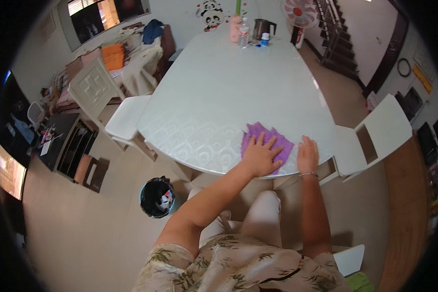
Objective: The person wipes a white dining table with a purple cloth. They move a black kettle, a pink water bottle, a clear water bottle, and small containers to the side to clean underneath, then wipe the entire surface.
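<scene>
A crumpled purple cloth (284,147) lies on the white table (228,92) close to its near edge, right of the middle. My left hand (263,155) presses flat on the cloth with its fingers spread, covering part of it. Just right of the cloth, my right hand (307,155) rests at the table's near edge, fingers stretched forward and fairly close together. Nothing shows in that hand, and a thin bracelet circles its wrist.
At the table's far end stand a pink bottle (235,29), a clear plastic bottle (243,34), a dark jug (263,28) and a small blue-and-white bottle (264,40). White chairs (126,117) flank the table. A lined bin (156,197) stands on the floor at left.
</scene>
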Available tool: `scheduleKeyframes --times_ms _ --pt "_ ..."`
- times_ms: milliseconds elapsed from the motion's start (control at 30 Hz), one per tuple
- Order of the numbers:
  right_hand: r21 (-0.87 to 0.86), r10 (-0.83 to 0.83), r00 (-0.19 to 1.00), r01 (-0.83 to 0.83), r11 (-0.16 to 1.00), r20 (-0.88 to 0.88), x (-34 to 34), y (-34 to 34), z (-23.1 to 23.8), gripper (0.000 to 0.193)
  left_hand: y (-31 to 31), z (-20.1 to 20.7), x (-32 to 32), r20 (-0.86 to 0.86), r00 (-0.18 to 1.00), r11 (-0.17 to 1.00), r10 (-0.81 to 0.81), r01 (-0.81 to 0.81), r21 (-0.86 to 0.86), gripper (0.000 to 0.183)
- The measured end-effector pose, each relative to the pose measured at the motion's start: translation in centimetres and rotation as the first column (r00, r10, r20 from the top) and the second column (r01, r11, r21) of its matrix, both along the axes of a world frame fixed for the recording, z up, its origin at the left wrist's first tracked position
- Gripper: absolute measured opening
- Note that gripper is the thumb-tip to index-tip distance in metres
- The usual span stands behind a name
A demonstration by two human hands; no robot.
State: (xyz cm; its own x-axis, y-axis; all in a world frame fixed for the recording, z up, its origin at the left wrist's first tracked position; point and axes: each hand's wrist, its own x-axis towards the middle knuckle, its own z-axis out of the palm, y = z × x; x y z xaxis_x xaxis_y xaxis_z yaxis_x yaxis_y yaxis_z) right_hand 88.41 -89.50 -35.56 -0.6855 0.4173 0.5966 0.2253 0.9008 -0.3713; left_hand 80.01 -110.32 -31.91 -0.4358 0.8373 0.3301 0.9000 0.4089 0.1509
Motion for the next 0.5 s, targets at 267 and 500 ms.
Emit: scheduleKeyframes --times_ms 267,500 --pt "0.052 0.005 0.999 -0.007 0.999 0.035 1.5 0.4 -0.4 0.036 -12.7 2.7 -4.4 0.244 0.969 0.999 0.026 -0.018 -0.032 0.053" --pt "0.001 -0.004 0.999 0.004 1.000 0.037 0.3 -1.0 0.2 0.040 -20.7 0.1 -14.6 -0.052 0.749 0.733 0.660 -0.658 -0.172 0.062"
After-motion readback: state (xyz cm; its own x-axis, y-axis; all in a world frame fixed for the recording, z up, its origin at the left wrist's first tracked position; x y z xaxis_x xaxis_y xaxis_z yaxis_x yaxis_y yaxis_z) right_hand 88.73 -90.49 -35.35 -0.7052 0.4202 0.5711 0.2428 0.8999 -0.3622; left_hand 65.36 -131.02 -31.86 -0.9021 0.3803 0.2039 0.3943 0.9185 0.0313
